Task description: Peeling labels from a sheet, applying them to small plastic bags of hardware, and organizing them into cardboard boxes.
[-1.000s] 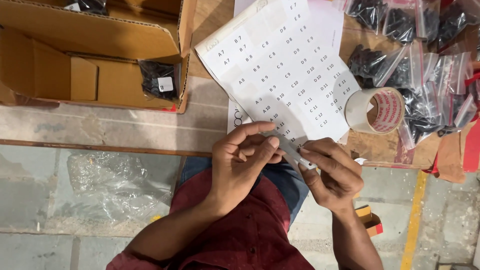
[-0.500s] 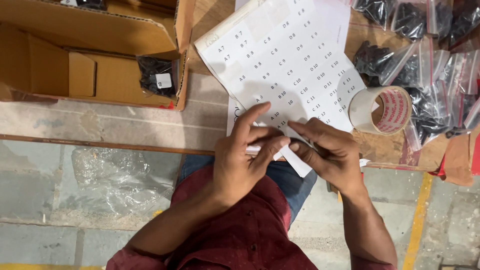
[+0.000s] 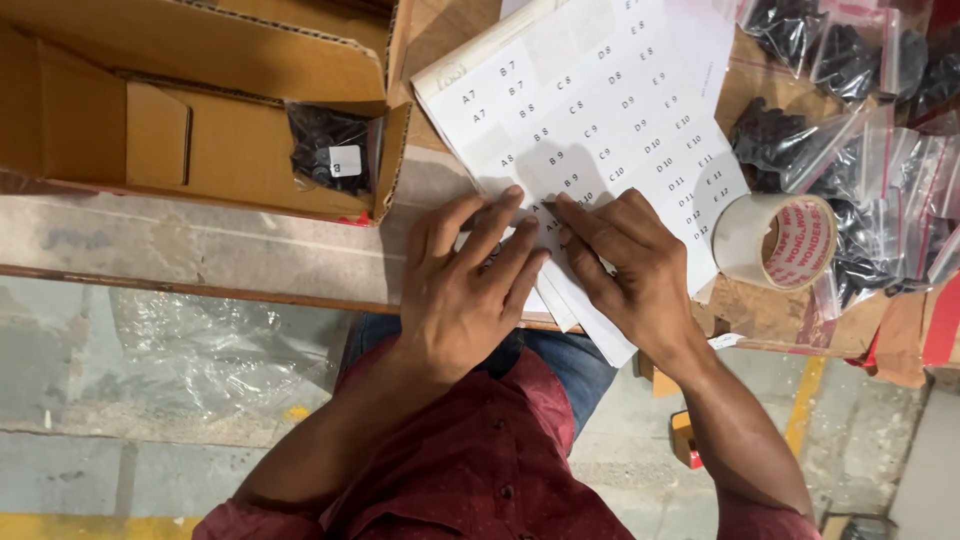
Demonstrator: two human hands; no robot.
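Both the left hand [image 3: 465,290] and right hand [image 3: 630,265] press flat, fingers extended, gripping nothing, on the white label sheet [image 3: 590,110] beneath them

Both forearms reach forward from the body and converge at the near edge of the label sheet [image 3: 590,110]. The left hand [image 3: 465,285] lies palm down, fingers spread, fingertips pressing the sheet's near corner. The right hand [image 3: 635,265] lies beside it, fingers angled toward the left hand, index fingertip meeting it on the sheet.
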